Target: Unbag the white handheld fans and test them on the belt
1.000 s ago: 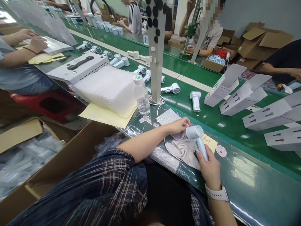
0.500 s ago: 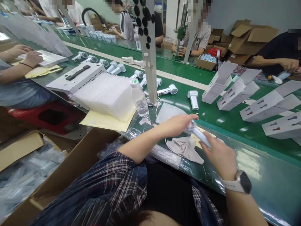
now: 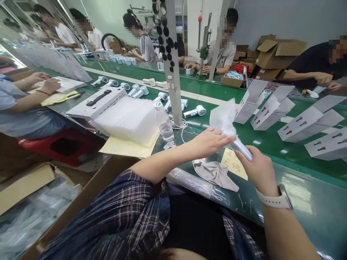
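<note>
My right hand (image 3: 258, 168) is closed round the light blue handle of a handheld device (image 3: 244, 148), which is tilted up to the left. A translucent bubble-wrap sheet (image 3: 223, 115) stands around the device's head. My left hand (image 3: 213, 141) presses against the wrap at the head, fingers together. Below the hands lie a crumpled grey cloth (image 3: 218, 175) and a yellow note (image 3: 234, 165) with red writing. Further left sits a stack of translucent wrap sheets (image 3: 127, 119), beside a clear bottle (image 3: 165, 124).
Several similar devices (image 3: 195, 112) lie on the green belt. Open white boxes (image 3: 248, 104) stand at the right. A white post (image 3: 176, 97) rises ahead. Below left is a carton (image 3: 89, 187) with plastic bags. Other people work across the belt and at the left.
The bubble-wrap sheet has been lifted from the table and now surrounds the device's head. My left hand has moved onto the wrap. The view has shifted slightly upward.
</note>
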A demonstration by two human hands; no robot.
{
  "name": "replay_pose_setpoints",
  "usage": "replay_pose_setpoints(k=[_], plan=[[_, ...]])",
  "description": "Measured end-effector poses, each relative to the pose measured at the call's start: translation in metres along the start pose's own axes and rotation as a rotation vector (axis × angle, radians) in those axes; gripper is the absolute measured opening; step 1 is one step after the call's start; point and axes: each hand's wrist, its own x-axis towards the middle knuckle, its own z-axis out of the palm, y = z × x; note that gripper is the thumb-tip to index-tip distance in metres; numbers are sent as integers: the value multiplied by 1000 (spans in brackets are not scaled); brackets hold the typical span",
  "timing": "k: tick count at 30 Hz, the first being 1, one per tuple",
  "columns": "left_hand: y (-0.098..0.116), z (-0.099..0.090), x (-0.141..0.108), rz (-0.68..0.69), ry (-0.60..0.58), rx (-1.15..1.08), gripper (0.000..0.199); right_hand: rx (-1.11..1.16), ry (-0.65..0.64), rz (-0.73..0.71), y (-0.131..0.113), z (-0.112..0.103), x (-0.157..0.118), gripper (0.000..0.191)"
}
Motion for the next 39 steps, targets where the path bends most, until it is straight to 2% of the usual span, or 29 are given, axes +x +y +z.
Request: replay_pose_setpoints(k=[4, 6, 8, 9, 11, 13, 15, 17, 18, 20, 22, 23, 25, 27, 29, 30, 33, 36, 37, 39], plan=[[6, -11, 5, 32, 63, -9, 53, 372, -166, 73, -6, 3, 7, 71], [9, -15, 8, 12, 57, 0, 53, 446, -98, 90, -11, 10, 6, 71], [11, -18, 11, -12, 31, 6, 54, 382, 53, 91, -16, 19, 5, 67], [11, -20, 13, -12, 18, -1, 54, 318, 80, 67, -20, 21, 4, 63], [12, -23, 17, -1, -7, -46, 56, 217, 30, 2, -25, 21, 2, 53], [11, -28, 20, -18, 0, -145, 53, 257, -75, -12, -28, 11, 2, 54], [7, -34, 21, -84, 79, -297, 47, 479, -135, 1, -27, -7, 2, 71], [1, -43, 19, -149, 225, -481, 42, 669, -112, -47, -25, -29, -1, 87], [-2, -47, 19, -163, 305, -575, 42, 693, -59, -88, -25, -38, -3, 89], [-7, -56, 19, -169, 456, -748, 43, 569, 135, -137, -26, -50, -9, 89], [-7, -62, 25, -171, 559, -888, 43, 387, 292, -158, -29, -54, -12, 95], [-5, -64, 29, -165, 570, -941, 42, 319, 310, -174, -31, -53, -13, 101], [1, -67, 40, -128, 503, -1002, 42, 221, 242, -216, -32, -48, -11, 104], [7, -68, 49, -111, 419, -999, 42, 129, 227, -247, -31, -45, -8, 83], [10, -70, 54, -139, 414, -974, 39, 37, 362, -277, -29, -48, -5, 64], [10, -71, 54, -149, 422, -970, 37, -7, 428, -312, -28, -52, -3, 62], [8, -77, 54, -130, 414, -986, 36, -146, 509, -472, -31, -78, 0, 61], [3, -84, 57, -123, 431, -989, 37, -182, 646, -501, -43, -111, 5, 56], [2, -86, 59, -121, 442, -980, 37, -201, 623, -494, -48, -121, 8, 56], [0, -89, 64, -125, 471, -933, 37, -239, 478, -487, -53, -134, 13, 58]])
